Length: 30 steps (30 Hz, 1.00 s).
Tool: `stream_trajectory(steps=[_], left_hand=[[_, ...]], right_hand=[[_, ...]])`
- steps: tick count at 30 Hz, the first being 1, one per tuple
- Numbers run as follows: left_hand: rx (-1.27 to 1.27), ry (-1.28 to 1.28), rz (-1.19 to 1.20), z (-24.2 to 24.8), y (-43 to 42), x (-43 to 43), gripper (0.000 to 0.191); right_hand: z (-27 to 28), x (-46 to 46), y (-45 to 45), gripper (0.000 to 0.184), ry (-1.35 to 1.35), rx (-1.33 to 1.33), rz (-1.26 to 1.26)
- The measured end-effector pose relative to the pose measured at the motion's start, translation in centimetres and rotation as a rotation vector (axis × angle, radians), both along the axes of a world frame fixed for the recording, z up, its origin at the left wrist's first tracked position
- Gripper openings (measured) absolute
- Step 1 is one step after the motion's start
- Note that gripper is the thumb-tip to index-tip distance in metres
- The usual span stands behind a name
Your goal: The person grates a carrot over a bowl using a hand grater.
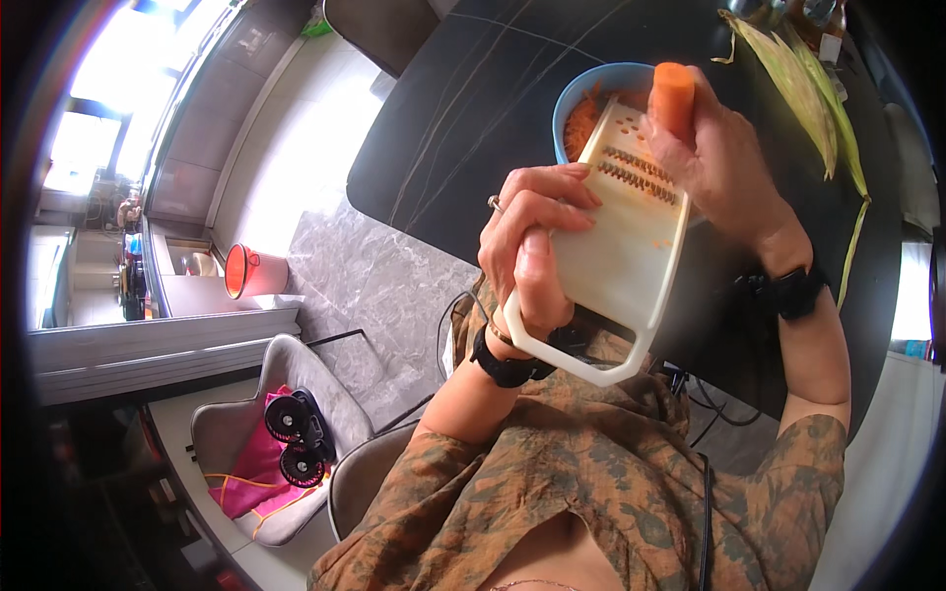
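Note:
My left hand [536, 236] grips a white plastic hand grater [617, 251] by its edge near the handle loop. The grater tilts over a blue bowl [569, 100], its far end above the bowl's opening. Two rows of metal teeth cross its face, with orange bits stuck around them. In my right hand [728, 159] is a piece of carrot [673, 100], its cut end facing up, held over the grater's far right side. Shredded carrot [580, 129] lies inside the bowl; the rest of its contents is hidden by the grater and my hands.
The bowl stands on a dark, veined table [443, 133]. Green corn husks [794, 96] lie on the right, near glass items [820, 15]. To the left, a grey chair [347, 414] holds a black twin fan [299, 436] and pink cloth [247, 487]. A red bin [255, 271] stands on the floor.

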<state>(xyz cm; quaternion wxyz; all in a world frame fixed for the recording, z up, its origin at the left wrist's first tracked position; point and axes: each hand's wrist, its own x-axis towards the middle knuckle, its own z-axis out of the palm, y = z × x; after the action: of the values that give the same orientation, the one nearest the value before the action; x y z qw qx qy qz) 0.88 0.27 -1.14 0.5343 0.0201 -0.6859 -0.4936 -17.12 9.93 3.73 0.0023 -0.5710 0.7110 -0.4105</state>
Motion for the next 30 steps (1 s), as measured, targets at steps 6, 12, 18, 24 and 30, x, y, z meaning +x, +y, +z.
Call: stream_trajectory(steps=[6, 12, 18, 24, 30], left_hand=[[-0.017, 0.015, 0.000, 0.0, -0.2, -0.1, 0.033], [0.000, -0.002, 0.008, 0.2, -0.1, -0.1, 0.033], [0.003, 0.029, -0.003, 0.0, -0.1, -0.2, 0.034], [0.011, 0.037, -0.007, 0.0, 0.0, -0.3, 0.034], [-0.011, 0.019, 0.000, 0.1, -0.2, -0.2, 0.033]], right_hand=[[-1.0, -0.4, 0.1, 0.028, -0.112, -0.076, -0.009], [1.0, 2.1, 1.0, 0.020, -0.550, -0.026, 0.278], [1.3, 2.1, 1.0, 0.020, -0.458, 0.050, 0.249], [0.5, 1.3, 0.4, 0.028, -0.358, 0.003, 0.114], [0.4, 1.2, 0.3, 0.033, -0.254, 0.000, 0.059]])
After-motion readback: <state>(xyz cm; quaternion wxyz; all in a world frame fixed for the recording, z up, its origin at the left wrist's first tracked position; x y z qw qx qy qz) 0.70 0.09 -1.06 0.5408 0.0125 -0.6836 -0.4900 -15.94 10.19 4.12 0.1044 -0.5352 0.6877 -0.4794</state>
